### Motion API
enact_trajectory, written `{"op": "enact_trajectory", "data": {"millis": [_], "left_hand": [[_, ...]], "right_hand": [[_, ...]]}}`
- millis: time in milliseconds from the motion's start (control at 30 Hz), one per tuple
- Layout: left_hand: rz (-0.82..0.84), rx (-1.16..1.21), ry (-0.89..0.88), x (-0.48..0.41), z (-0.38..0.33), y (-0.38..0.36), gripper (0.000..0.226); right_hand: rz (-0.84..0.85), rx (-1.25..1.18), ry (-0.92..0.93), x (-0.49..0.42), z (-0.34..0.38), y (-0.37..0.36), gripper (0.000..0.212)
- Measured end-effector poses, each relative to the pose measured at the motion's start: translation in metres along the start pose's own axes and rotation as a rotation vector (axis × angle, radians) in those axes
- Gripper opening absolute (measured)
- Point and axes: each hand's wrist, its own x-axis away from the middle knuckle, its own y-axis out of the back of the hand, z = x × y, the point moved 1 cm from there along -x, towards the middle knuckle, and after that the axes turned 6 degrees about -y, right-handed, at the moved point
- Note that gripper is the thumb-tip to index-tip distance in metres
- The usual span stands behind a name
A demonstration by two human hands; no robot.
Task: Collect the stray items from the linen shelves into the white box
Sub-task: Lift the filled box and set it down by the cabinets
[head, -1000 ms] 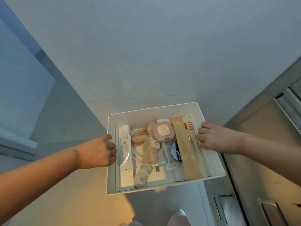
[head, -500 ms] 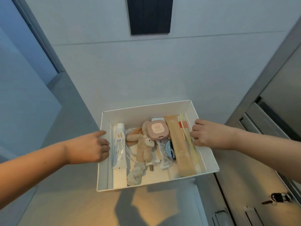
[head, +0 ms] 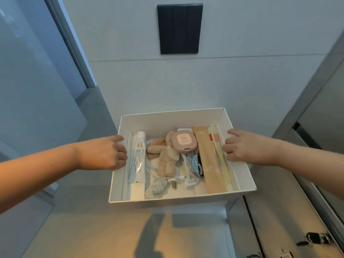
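Note:
I hold the white box (head: 173, 120) in the air in front of me by its two side walls. My left hand (head: 104, 153) grips the left wall and my right hand (head: 243, 148) grips the right wall. Inside lie a white toothpaste tube (head: 138, 159), a beige plush toy (head: 165, 161), a pink compact (head: 184, 142), a white charger cable with plug (head: 173, 180), a tan sachet (head: 210, 161), a yellow toothbrush (head: 222, 161), a dark item in clear wrap (head: 196, 164) and a grey cloth scrap (head: 156, 188).
A pale wall with a dark rectangular panel (head: 179, 28) faces me. A blue-grey door or partition (head: 33, 90) stands at the left. Grey metal cabinet fronts (head: 290, 211) with keys (head: 314, 238) hanging from a lock run along the right.
The view has tilted upward, bringing the dark wall panel into sight. The box stays level between both hands, which keep the same grip.

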Motion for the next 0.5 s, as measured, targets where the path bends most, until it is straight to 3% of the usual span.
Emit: {"op": "enact_trajectory", "data": {"millis": [500], "left_hand": [[0.082,0.086,0.102,0.002,-0.042,-0.005,0.012]], "right_hand": [[-0.053,-0.03,0.195,-0.022,-0.014,-0.023,0.029]]}}
